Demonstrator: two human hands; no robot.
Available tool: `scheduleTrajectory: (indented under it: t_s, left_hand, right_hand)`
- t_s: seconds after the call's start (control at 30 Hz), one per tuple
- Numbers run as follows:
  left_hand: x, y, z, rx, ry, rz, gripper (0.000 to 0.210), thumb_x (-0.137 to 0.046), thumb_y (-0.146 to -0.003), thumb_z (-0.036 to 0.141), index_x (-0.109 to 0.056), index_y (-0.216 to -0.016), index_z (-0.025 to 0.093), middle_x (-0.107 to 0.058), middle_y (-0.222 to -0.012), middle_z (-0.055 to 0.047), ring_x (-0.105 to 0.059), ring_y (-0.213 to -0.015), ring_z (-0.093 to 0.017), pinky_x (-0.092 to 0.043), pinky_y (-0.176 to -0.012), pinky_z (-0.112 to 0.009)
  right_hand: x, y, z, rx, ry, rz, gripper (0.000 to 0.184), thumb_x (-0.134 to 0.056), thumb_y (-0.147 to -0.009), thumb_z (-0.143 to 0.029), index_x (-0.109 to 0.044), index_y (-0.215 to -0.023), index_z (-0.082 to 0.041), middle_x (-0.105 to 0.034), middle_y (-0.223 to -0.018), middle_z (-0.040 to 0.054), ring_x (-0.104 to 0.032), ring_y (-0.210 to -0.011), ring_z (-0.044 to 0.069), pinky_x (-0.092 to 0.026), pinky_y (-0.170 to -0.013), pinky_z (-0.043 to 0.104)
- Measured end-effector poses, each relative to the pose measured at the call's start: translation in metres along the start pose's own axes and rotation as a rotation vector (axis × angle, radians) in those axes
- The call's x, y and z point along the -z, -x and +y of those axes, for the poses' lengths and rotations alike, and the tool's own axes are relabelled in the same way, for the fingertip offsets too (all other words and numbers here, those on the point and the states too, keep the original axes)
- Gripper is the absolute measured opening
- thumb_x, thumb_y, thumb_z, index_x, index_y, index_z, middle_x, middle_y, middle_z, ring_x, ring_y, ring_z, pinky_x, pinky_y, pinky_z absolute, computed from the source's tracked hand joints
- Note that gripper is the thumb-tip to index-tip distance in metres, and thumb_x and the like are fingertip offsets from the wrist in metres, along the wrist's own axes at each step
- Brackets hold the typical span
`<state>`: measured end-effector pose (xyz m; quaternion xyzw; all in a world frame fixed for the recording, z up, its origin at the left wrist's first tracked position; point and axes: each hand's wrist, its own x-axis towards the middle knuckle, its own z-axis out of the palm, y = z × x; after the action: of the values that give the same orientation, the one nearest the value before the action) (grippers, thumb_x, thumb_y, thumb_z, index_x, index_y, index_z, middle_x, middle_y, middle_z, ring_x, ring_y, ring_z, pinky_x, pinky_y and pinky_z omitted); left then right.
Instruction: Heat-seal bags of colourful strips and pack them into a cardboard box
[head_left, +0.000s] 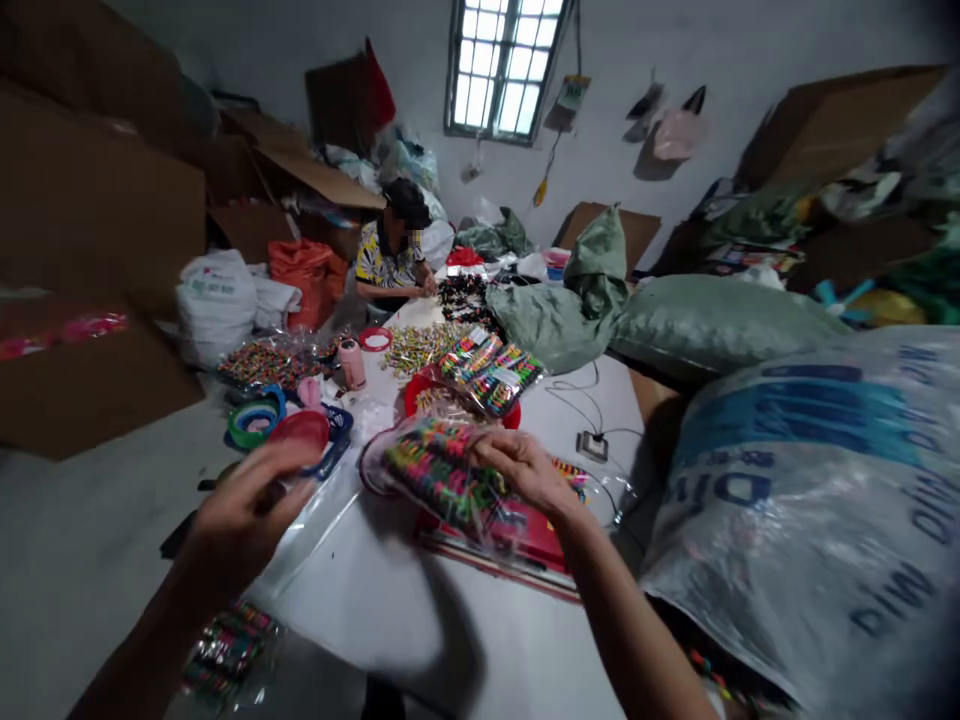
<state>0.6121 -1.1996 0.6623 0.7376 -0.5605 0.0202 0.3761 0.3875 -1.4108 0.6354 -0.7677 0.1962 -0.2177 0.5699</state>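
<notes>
Across the cluttered white worktable (pixel 390 610), we are pinching with our right hand (pixel 529 475) a light, floppy, slippery-looking clear plastic bag of multicoloured beads (pixel 439 475) at centre frame, best gripped by its edge, while our left hand (pixel 240 520), blurred, is hovering half-curled at lower left.

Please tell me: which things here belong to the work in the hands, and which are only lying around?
In hand:
- right hand gripping a clear bag of colourful small items
- left hand, blurred, near a red lid

Lying about:
- green sacks
- pink bottle
- tape rolls
- cardboard boxes
- white table
</notes>
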Motion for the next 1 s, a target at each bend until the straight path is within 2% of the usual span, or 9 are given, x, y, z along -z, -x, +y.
scheduleTrajectory:
  t_s: [0.07, 0.17, 0.27, 0.33, 0.53, 0.7, 0.83, 0.9, 1.0]
  left_hand:
    - [-0.018, -0.027, 0.047, -0.164, 0.191, -0.101, 0.029, -0.050, -0.088, 0.035, -0.058, -0.113, 0.023, -0.053, -0.129, -0.005, -0.047, -0.121, -0.019, -0.035, -0.105, -0.034]
    - [-0.079, -0.030, 0.103, -0.400, 0.447, -0.667, 0.059, -0.062, -0.077, 0.045, -0.050, -0.129, 0.020, -0.054, -0.131, -0.009, -0.050, -0.118, -0.024, -0.039, -0.100, -0.034]
    - [-0.145, 0.025, 0.105, -0.449, 0.442, -1.202, 0.063, -0.074, -0.062, 0.049, -0.059, -0.116, 0.021, -0.069, -0.101, -0.005, -0.062, -0.092, -0.025, -0.044, -0.086, -0.034]
    - [-0.178, 0.077, 0.080, -0.433, 0.302, -1.360, 0.034, -0.074, -0.063, 0.041, -0.066, -0.090, 0.021, -0.070, -0.077, -0.001, -0.062, -0.072, -0.022, -0.042, -0.080, -0.034]
    - [-0.235, 0.167, 0.011, -0.372, 0.014, -1.356, 0.020, -0.050, -0.083, 0.023, -0.062, -0.068, 0.018, -0.067, -0.068, -0.002, -0.061, -0.068, -0.019, -0.038, -0.074, -0.030]
    - [-0.278, 0.156, 0.008, -0.124, -0.131, -1.256, 0.014, -0.051, -0.085, 0.023, -0.064, -0.086, 0.018, -0.068, -0.086, -0.006, -0.060, -0.087, -0.023, -0.037, -0.087, -0.036]
    - [-0.311, 0.152, 0.008, 0.065, -0.175, -1.120, 0.039, -0.044, -0.079, 0.005, -0.057, -0.115, 0.012, -0.066, -0.099, -0.015, -0.056, -0.099, -0.027, -0.029, -0.097, -0.048]
    - [-0.323, 0.155, 0.005, 0.190, -0.151, -1.057, 0.032, -0.042, -0.077, 0.003, -0.062, -0.101, 0.009, -0.063, -0.100, -0.019, -0.053, -0.105, -0.031, -0.025, -0.100, -0.051]
    - [-0.333, 0.157, -0.008, 0.449, -0.031, -0.968, 0.008, -0.054, -0.073, 0.012, -0.059, -0.067, 0.013, -0.062, -0.095, -0.017, -0.049, -0.109, -0.034, -0.032, -0.097, -0.048]
  right_hand:
    - [0.006, 0.039, -0.025, -0.036, -0.036, -0.217, 0.031, -0.050, -0.089, -0.039, -0.061, -0.077, -0.013, -0.058, -0.077, 0.0017, -0.050, -0.072, 0.012, -0.039, -0.067, 0.023]
    - [-0.016, 0.099, -0.019, -0.162, -0.149, -0.300, 0.025, -0.053, -0.085, -0.033, -0.054, -0.068, -0.014, -0.049, -0.065, -0.0022, -0.042, -0.060, 0.009, -0.033, -0.055, 0.020]
    - [-0.055, 0.161, 0.023, -0.243, -0.238, -0.312, 0.027, -0.051, -0.082, -0.025, -0.040, -0.058, -0.016, -0.038, -0.059, -0.0045, -0.035, -0.056, 0.007, -0.028, -0.052, 0.020]
    - [-0.078, 0.200, 0.055, -0.289, -0.215, -0.255, 0.026, -0.046, -0.083, -0.021, -0.037, -0.058, -0.017, -0.037, -0.060, -0.0044, -0.035, -0.057, 0.007, -0.028, -0.054, 0.020]
    - [-0.078, 0.276, 0.138, -0.385, 0.192, -0.218, 0.031, -0.034, -0.094, -0.029, -0.047, -0.069, -0.017, -0.052, -0.066, -0.0019, -0.045, -0.062, 0.010, -0.034, -0.066, 0.023]
    - [-0.021, 0.283, 0.203, -0.516, 0.621, -0.302, 0.023, -0.040, -0.092, -0.022, -0.061, -0.084, -0.016, -0.067, -0.082, 0.0065, -0.060, -0.079, 0.018, -0.031, -0.096, 0.039]
    - [-0.016, 0.274, 0.240, -0.645, 0.645, -0.073, 0.036, -0.042, -0.085, -0.011, -0.056, -0.118, -0.017, -0.065, -0.105, 0.0090, -0.061, -0.092, 0.019, -0.038, -0.089, 0.032]
    - [-0.030, 0.269, 0.251, -0.729, 0.672, 0.032, 0.045, -0.041, -0.082, -0.006, -0.052, -0.125, -0.015, -0.063, -0.110, 0.0120, -0.060, -0.091, 0.021, -0.041, -0.082, 0.032]
    - [-0.043, 0.265, 0.261, -0.736, 0.639, 0.142, 0.028, -0.043, -0.079, -0.005, -0.068, -0.089, -0.013, -0.064, -0.101, 0.0149, -0.057, -0.094, 0.026, -0.040, -0.083, 0.036]
